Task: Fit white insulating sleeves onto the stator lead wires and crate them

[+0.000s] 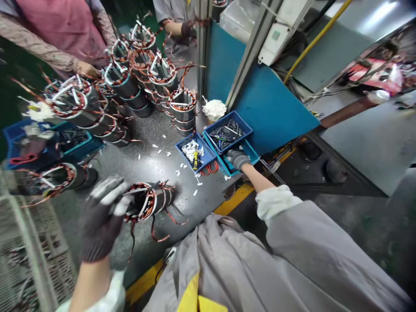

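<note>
A motor stator (151, 200) with copper windings and white sleeves lies on its side on the dark table (146, 160), near the front edge. My left hand (102, 214), in a dark knit glove with white fingertips, has its fingers stretched out against the stator's left end. My right hand (238, 158), also gloved, reaches far forward into a blue bin (251, 149) at the table's right edge. Its fingers curl down into the bin, and what they touch is hidden.
Several wound stators (139, 82) are stacked at the back of the table. Blue bins hold dark parts (227, 133) and white scraps with a yellow tool (195, 156). Other people stand at the far left (65, 34) and back (175, 21). A blue panel (269, 108) rises on the right.
</note>
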A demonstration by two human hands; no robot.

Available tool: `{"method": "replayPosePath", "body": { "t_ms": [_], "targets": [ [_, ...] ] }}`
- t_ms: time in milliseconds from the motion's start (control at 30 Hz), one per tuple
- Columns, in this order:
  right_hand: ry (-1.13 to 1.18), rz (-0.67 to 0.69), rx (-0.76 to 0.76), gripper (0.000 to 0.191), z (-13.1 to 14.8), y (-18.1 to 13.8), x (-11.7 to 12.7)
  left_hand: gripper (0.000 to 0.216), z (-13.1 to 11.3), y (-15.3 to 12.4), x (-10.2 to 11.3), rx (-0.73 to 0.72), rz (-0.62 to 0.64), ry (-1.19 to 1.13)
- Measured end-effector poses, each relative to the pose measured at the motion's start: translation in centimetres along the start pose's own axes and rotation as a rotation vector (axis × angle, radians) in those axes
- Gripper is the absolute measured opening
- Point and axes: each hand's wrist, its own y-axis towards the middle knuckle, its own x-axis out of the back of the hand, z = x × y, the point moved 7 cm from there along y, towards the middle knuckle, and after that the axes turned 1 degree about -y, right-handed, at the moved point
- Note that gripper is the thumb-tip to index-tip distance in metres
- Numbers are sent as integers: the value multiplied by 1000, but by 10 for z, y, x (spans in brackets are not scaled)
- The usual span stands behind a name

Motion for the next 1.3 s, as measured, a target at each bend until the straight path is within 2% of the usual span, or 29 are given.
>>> {"method": "replayPosePath", "body": {
  "t_ms": [67,167,267,367,433,500,667,767,867,1000,1067,1133,1233,1267,1300],
  "targets": [
    [57,-11,20,34,-5,-20,1,28,18,4,-29,49,117,-53],
    [365,-94,86,34,17,-50,-5,34,41,-3,-52,162,131,-122],
    [748,-121,250,30,82,-79,-17,34,47,-16,-59,220,114,-109],
    [928,-58,385,29,158,-96,-29,34,46,-26,-56,250,65,-76],
    [943,-51,420,22,195,-93,-36,33,44,-28,-52,254,24,-76],
    [918,-46,425,15,217,-83,-43,32,44,-28,-51,239,3,-94],
    [858,42,477,20,240,-61,-63,31,45,-27,-52,220,-5,-103],
    [921,180,547,26,251,-53,-75,30,49,-29,-54,241,-12,-75],
    [960,287,625,29,274,-51,-81,31,51,-29,-54,241,3,-79],
    [850,289,699,29,309,-62,-77,31,45,-23,-46,239,4,-86],
    [810,255,672,33,299,-64,-70,30,43,-20,-41,244,-3,-71],
    [729,205,594,36,256,-62,-59,30,45,-17,-40,244,8,-55],
    [489,162,341,35,144,-54,-41,31,53,-16,-42,261,20,-55],
    [298,149,186,35,100,-48,-36,32,57,-17,-43,272,11,-59],
    [208,109,98,38,66,-41,-26,33,60,-18,-43,285,-1,-62]
  ]
}}
